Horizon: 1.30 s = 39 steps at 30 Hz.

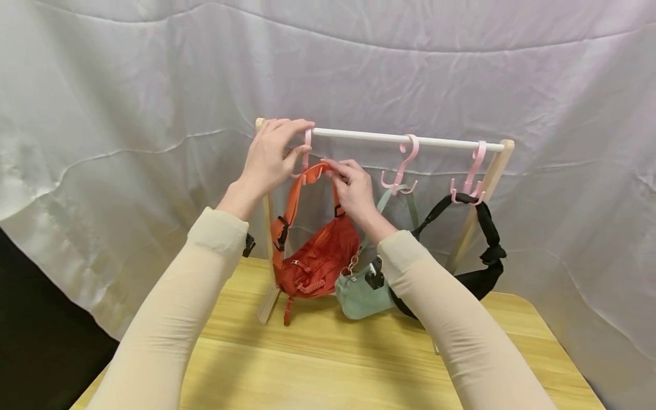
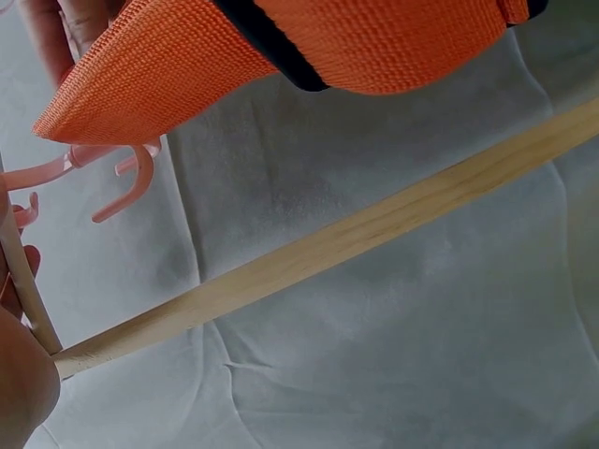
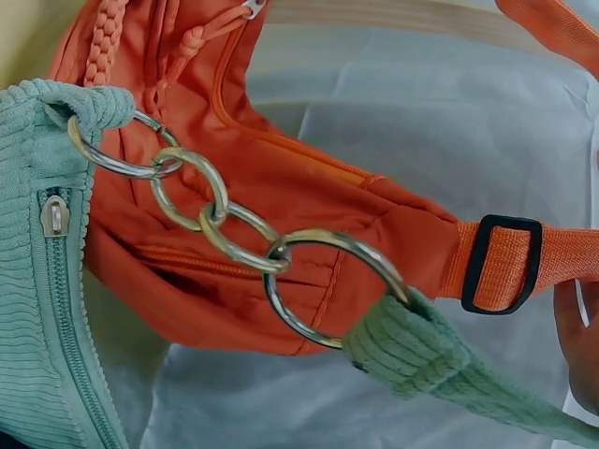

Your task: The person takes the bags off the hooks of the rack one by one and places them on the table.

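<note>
A red-orange waist bag (image 1: 328,250) hangs by its orange strap (image 1: 292,199) at a pink hook (image 1: 308,137) on the left of the rack's white rail (image 1: 359,134). My left hand (image 1: 271,152) is at the rail's left end, fingers over the top and thumb below, gripping the hook's upper part. With thumb and fingers, my right hand (image 1: 353,188) pinches the top of the strap beside the hook's prongs. In the left wrist view the strap (image 2: 178,84) lies over the prongs (image 2: 140,182). The right wrist view shows the strap's black slider (image 3: 482,267).
A mint corduroy bag (image 1: 364,299) with a chain (image 3: 225,234) hangs from the middle pink hook (image 1: 397,179), close against the orange bag. On the right hook (image 1: 474,171) hangs a black bag (image 1: 482,279). The wooden-legged rack stands on a wood-grain table (image 1: 307,364) before a grey curtain (image 1: 359,74).
</note>
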Each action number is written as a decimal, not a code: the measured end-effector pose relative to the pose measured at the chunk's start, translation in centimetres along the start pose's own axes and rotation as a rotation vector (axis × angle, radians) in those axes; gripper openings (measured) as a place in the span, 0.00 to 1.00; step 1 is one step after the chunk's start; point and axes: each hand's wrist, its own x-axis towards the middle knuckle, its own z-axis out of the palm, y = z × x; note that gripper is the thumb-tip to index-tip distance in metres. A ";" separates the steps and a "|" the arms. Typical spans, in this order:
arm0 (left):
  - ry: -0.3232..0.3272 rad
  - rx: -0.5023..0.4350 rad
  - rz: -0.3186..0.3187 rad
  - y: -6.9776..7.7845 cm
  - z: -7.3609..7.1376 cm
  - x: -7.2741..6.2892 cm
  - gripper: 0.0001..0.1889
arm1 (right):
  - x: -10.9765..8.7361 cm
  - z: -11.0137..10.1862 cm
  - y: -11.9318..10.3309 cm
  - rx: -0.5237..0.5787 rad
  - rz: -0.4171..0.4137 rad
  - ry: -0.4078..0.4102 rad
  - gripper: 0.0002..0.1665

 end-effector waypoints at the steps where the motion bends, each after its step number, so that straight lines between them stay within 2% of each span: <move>1: 0.001 -0.001 0.000 0.0 0.0 0.0 0.22 | 0.0 0.0 0.0 0.001 0.000 0.001 0.15; 23: 0.015 -0.031 -0.011 -0.4 0.4 0.0 0.22 | 0.9 0.2 -0.3 -0.005 -0.061 0.023 0.13; 39: 0.009 -0.001 -0.016 -0.5 0.6 0.0 0.22 | 1.1 0.0 -0.5 -0.038 -0.068 0.008 0.14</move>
